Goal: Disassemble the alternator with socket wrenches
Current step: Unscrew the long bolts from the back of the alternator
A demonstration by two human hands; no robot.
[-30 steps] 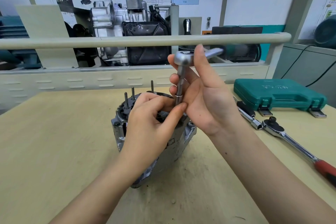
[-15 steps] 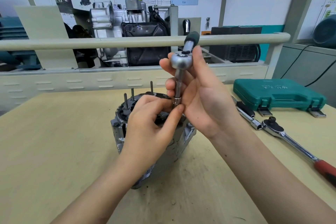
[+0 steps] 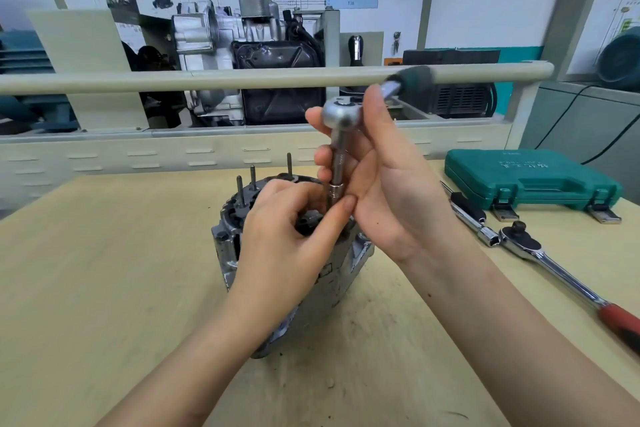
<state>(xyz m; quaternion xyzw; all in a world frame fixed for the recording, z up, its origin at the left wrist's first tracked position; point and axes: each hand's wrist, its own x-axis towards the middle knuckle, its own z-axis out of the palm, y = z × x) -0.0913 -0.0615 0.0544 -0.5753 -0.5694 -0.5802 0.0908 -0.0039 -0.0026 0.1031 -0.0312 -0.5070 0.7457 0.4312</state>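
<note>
Grey cast-metal alternator (image 3: 294, 274) upright mid-surface. Chrome ratchet wrench (image 3: 341, 114) with extension stands vertical over its top; right hand (image 3: 384, 177) grips shaft, left hand (image 3: 291, 222) pinches socket at base. Handle points far-right.

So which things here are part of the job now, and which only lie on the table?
In use:
- alternator, steadied by the left hand
- ratchet with extension and socket, held by the right hand

Lying about:
- red-handled ratchet
- loose extension bar
- closed green tool case
</note>
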